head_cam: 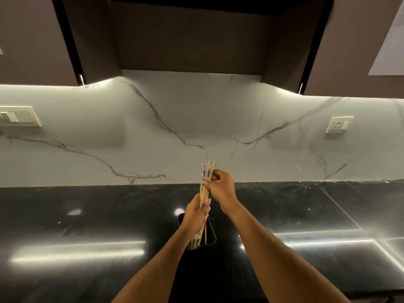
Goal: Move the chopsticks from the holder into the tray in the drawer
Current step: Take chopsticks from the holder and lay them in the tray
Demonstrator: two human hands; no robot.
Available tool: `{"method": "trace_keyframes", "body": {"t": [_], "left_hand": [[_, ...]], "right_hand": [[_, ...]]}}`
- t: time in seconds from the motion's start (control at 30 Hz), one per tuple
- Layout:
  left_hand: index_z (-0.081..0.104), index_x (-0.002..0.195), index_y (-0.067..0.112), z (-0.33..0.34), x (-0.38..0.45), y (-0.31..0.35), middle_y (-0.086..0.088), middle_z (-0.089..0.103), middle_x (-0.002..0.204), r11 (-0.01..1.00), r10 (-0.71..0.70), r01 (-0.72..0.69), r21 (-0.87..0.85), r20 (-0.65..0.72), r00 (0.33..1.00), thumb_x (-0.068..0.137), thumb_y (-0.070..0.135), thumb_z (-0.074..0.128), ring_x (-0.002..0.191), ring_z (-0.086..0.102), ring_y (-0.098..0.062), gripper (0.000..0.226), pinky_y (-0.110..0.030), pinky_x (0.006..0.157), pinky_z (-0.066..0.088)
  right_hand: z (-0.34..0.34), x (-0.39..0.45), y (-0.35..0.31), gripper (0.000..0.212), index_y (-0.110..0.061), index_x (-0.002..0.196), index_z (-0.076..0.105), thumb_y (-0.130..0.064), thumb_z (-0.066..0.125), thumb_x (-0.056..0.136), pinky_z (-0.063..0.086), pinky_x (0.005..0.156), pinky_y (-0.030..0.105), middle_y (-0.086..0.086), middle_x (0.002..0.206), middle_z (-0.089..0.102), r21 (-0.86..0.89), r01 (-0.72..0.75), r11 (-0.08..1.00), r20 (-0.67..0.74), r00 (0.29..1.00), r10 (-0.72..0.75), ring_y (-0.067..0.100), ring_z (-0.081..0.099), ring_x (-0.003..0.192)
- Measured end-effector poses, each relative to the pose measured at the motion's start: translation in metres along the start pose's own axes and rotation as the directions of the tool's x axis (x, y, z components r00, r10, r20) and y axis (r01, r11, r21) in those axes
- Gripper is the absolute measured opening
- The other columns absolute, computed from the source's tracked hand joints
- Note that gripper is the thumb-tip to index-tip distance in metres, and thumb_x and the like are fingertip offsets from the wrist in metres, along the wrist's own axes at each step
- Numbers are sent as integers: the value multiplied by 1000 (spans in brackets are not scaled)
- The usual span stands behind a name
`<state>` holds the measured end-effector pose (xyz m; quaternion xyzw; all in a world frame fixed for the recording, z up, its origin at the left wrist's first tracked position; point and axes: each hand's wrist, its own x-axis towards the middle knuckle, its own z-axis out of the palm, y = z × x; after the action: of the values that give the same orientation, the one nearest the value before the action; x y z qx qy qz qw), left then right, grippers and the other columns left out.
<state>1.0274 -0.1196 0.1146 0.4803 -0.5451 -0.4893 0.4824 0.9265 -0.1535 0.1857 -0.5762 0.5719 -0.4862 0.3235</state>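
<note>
A bundle of wooden chopsticks (205, 189), some with blue-and-white patterned tops, stands nearly upright over a black holder (210, 234) on the dark counter. My left hand (195, 214) grips the bundle low down, just above the holder's rim. My right hand (220, 185) pinches the upper part of the bundle from the right side. The lower tips of the chopsticks are still inside the holder. No drawer or tray is in view.
The black glossy counter (87, 226) runs left to right below a white marble backsplash (196, 127). A switch plate (17, 119) is on the wall at left, a socket (339, 124) at right. Dark upper cabinets (188, 33) hang overhead.
</note>
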Motion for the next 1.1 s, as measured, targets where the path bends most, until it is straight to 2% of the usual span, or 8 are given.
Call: {"method": "trace_keyframes", "body": {"t": [0.17,0.27,0.43,0.63,0.8,0.93,1.1], "left_hand": [[50,104,3,12,-20,6,-2,48,68,991,-16,18,-130,15,1000,108,26,36,52,39,-10,27,-23,49,35],[52,106,3,16,-27,9,-2,48,67,984,-55,51,-170,-21,998,109,31,30,50,38,-10,36,-23,47,33],[55,106,5,16,-36,13,-4,50,68,981,-64,51,-190,-61,996,110,28,31,49,38,-9,35,-21,45,32],[51,116,0,17,-44,17,-5,50,70,990,-55,42,-137,-95,994,110,23,31,47,39,-6,31,-19,44,33],[49,118,4,18,-52,17,-6,52,78,995,-30,19,-95,-117,993,110,22,31,51,41,-5,27,-18,46,35],[45,119,6,21,-57,16,-9,51,80,995,-18,5,-101,-123,992,110,21,30,51,41,-7,24,-20,46,35],[45,119,11,21,-59,13,-10,51,80,998,-7,-3,-69,-144,990,109,19,32,51,42,-7,18,-21,46,36]], "right_hand": [[-9,-13,-5,26,-25,79,70,-2,82,79,62,65,21,-4,80,75,68,-66,995,-50,996,69,6,75,69],[-11,-19,-5,23,-22,78,72,-2,83,78,64,67,28,0,82,77,76,-94,993,-84,991,101,9,76,69],[-13,-29,-5,19,-16,79,71,-3,85,76,64,68,31,2,82,76,58,-79,995,-130,988,86,12,76,71],[-16,-37,-7,18,-13,76,69,-5,85,76,59,61,21,-1,75,72,-21,-49,999,-106,993,47,10,73,67],[-19,-42,-6,16,-10,78,70,-1,82,77,62,66,27,3,76,72,-30,-49,998,-80,996,47,14,73,69],[-21,-45,-5,19,-11,79,71,7,76,79,65,73,37,7,80,73,52,-78,996,-33,996,79,18,75,74],[-24,-49,-6,22,-11,84,73,11,72,82,65,75,39,10,86,75,137,-134,981,34,991,131,21,76,79]]}}
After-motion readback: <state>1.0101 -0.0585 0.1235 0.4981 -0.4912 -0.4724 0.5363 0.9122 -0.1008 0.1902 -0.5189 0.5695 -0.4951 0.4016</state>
